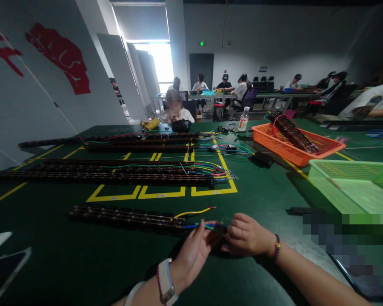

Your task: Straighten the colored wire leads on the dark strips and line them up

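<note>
A dark segmented strip [124,218] lies on the green table just beyond my hands, with wires coming out of its right end. My left hand [199,246] is closed on the blue wire [189,226] and a green wire [214,229], thumb on top. Closed in a pinch, my right hand [249,234] is at the far ends of these wires; its fingers hide the tips. The yellow wire [194,212] lies apart from both hands, its red-sleeved end pointing right.
Longer dark strips [130,176] with coloured wire ends lie across yellow tape outlines. An orange basket [301,158] holds another strip. A green basket [335,187] stands nearer on the right. A bottle [243,120] stands at the back. A person [178,111] sits across the table.
</note>
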The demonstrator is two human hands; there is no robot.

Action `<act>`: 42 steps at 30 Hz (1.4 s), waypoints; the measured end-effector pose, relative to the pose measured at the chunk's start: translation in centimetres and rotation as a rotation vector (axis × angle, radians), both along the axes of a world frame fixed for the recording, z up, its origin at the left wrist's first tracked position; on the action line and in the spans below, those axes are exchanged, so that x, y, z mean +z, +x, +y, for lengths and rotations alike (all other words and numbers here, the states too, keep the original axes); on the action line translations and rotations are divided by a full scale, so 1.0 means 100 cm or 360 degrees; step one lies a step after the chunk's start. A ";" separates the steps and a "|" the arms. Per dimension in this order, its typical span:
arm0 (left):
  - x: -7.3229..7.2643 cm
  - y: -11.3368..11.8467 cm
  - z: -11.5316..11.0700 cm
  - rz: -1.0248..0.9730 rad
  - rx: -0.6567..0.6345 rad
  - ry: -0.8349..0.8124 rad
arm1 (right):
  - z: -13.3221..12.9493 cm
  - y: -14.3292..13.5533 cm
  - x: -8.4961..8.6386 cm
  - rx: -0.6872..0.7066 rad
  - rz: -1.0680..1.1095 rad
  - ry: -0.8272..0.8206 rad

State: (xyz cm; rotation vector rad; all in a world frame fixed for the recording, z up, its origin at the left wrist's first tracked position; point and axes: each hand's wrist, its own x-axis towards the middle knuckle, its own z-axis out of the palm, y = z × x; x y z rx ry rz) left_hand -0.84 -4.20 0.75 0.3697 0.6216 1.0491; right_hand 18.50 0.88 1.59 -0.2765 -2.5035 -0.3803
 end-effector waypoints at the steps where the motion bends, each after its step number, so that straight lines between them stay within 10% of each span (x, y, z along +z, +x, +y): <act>1: 0.002 0.000 0.000 0.0020 -0.0001 -0.0010 | 0.001 0.000 0.000 -0.0014 -0.0028 0.0005; 21: -0.003 0.001 0.000 0.0037 0.0001 0.0018 | 0.007 -0.001 -0.008 -0.0245 0.0327 -0.0089; 42: -0.006 0.002 -0.002 0.0229 -0.0004 -0.0020 | 0.039 -0.008 -0.024 -0.1036 0.0484 -0.0772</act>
